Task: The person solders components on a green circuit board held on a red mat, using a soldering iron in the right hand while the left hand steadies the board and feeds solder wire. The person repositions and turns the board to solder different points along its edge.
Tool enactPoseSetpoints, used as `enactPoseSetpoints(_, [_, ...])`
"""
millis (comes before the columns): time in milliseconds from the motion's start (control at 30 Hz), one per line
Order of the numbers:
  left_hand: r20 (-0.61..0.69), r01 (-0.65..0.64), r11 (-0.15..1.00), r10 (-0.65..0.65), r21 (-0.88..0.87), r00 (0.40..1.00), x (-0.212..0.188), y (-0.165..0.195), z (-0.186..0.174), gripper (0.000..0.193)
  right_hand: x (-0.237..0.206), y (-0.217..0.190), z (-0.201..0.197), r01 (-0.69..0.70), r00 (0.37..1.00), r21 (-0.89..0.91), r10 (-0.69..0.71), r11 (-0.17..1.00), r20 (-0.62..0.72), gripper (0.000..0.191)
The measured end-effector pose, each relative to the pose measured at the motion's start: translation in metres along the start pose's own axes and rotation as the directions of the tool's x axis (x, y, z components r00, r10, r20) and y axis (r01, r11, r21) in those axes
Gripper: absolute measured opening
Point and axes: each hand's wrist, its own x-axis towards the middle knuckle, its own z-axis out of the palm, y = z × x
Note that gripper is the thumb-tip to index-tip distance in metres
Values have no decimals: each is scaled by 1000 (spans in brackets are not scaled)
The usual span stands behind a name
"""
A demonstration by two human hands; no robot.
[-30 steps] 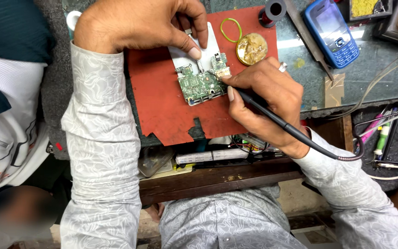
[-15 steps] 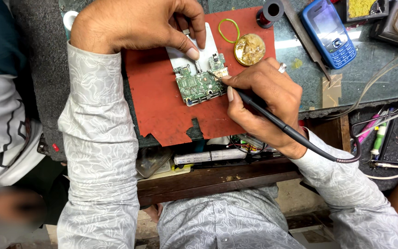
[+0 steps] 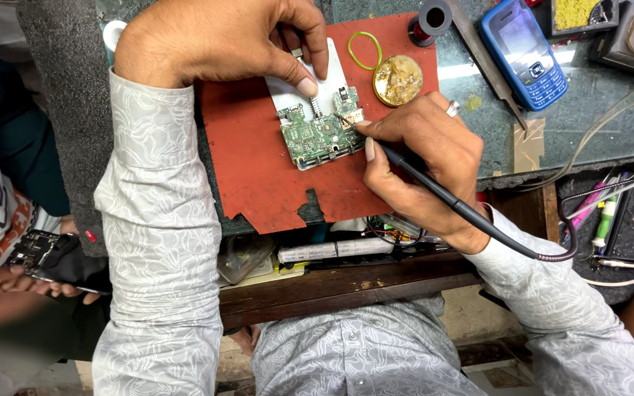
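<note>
Left hand (image 3: 221, 44): fingertips press the green circuit board (image 3: 315, 136) flat on the red mat (image 3: 251, 169).
Right hand (image 3: 423, 158): clamped pen-style on the soldering iron (image 3: 434, 192), tip touching the board's right edge.
Advice: brace the wrist; touch briefly.

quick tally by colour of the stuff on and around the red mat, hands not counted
red: 1, the mat
green: 2, the circuit board and the rubber band
blue: 1, the phone
black: 2, the soldering iron and the solder spool
gold: 1, the round tin
total: 7

The left hand pins the board; the right hand holds the iron.
</note>
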Motion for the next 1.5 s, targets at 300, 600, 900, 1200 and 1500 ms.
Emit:
enactPoseSetpoints(300, [-3,-17,1000,17,3,1000,-1,-5,-1,25,1,-1,3,-5,1000,6,5,1000,1,15])
enactPoseSetpoints(600, [-7,-4,1000,4,16,1000,-2,-1,-2,26,2,-1,2,2,1000,2,-2,1000,-4,13])
enactPoseSetpoints(900, [-11,-13,1000,13,6,1000,-2,-3,-1,27,2,0,5,-10,1000,8,10,1000,-3,14])
enactPoseSetpoints(1200, [7,-30,999,30,-15,1000,0,-7,-1,27,-4,4,7,-230,973,214,232,950,15,6])
enactPoseSetpoints(1500, [1,-14,1000,14,8,1000,-1,-8,-1,27,-6,7,11,-266,962,258,273,929,10,8])
